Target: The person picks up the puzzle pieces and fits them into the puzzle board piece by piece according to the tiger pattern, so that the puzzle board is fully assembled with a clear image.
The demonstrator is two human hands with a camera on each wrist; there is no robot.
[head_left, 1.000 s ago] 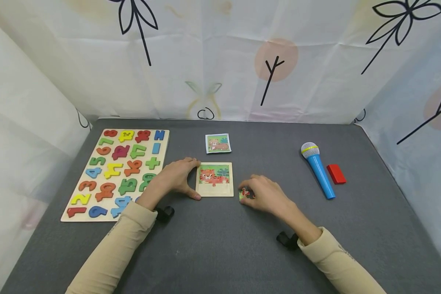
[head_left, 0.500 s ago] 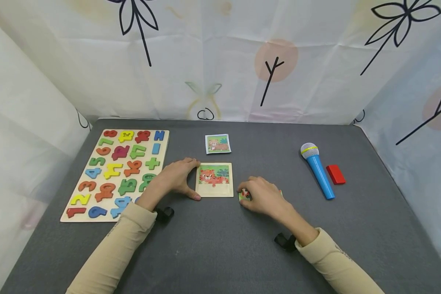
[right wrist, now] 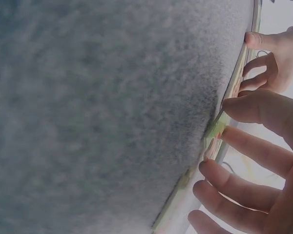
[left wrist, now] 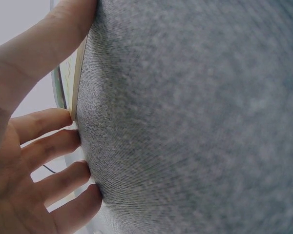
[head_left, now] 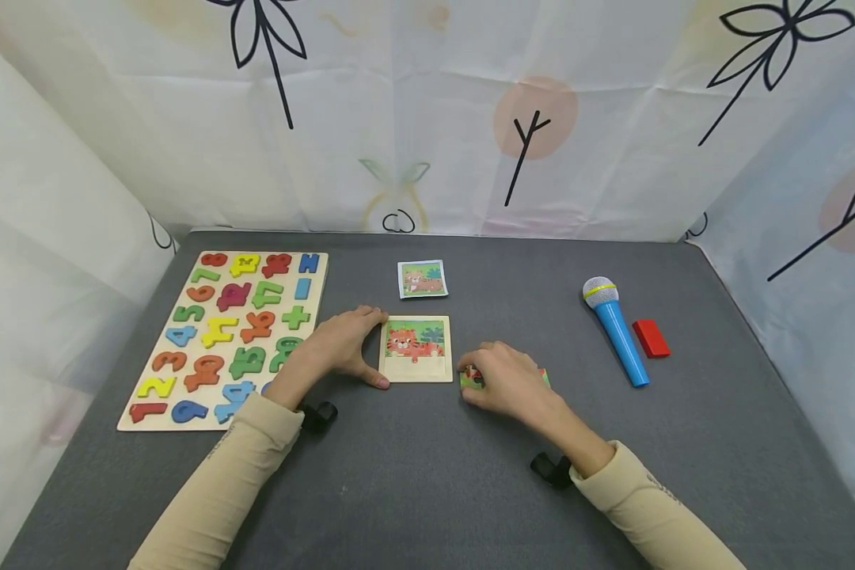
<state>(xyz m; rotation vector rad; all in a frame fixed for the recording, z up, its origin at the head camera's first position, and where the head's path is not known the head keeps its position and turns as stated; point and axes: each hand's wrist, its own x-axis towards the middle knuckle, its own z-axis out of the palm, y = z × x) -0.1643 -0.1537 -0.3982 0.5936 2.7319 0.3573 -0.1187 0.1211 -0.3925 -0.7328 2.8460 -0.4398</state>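
Observation:
A square wooden puzzle tray with a red tiger picture lies flat on the grey table. My left hand holds its left side, the thumb at the near corner and the index fingertip at the far corner; the other fingertips touch the table in the left wrist view. Just right of the tray, my right hand pinches a green-and-red puzzle piece between thumb and index finger, low over the table. Another green-edged piece shows past the knuckles, mostly hidden by the hand.
A small tiger picture card lies behind the tray. At left is a wooden board of coloured numbers and letters. A blue toy microphone and a red block lie at right. White printed cloth walls the table.
My right hand has shifted slightly left with the puzzle piece, closer to the tray. Another piece has come into sight behind that hand. The left hand and the tray have stayed put.

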